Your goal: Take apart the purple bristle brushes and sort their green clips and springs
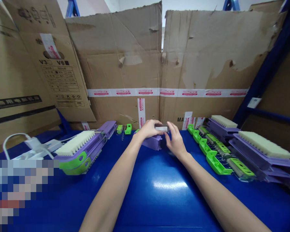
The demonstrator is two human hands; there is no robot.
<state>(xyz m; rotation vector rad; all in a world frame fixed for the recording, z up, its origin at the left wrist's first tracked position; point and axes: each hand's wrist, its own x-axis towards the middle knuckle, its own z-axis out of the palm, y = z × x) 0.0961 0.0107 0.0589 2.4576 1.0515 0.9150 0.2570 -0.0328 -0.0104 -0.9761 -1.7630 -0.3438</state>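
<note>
My left hand point(148, 129) and my right hand point(175, 140) meet at the far middle of the blue table point(159, 193). Between their fingertips sits a small grey-white block point(161, 128), pinched from both sides. It rests on top of a purple slotted housing point(152, 142) that stands on the table just under my left hand. Both hands have fingers curled round the block.
A purple and green brush unit with a cream bristle pad point(81, 149) lies at left beside white cables point(31, 145). Several green clips point(216, 161) and purple brush units point(261, 149) line the right. Two small green parts point(125, 129) lie behind. Cardboard boxes point(140, 64) wall the back.
</note>
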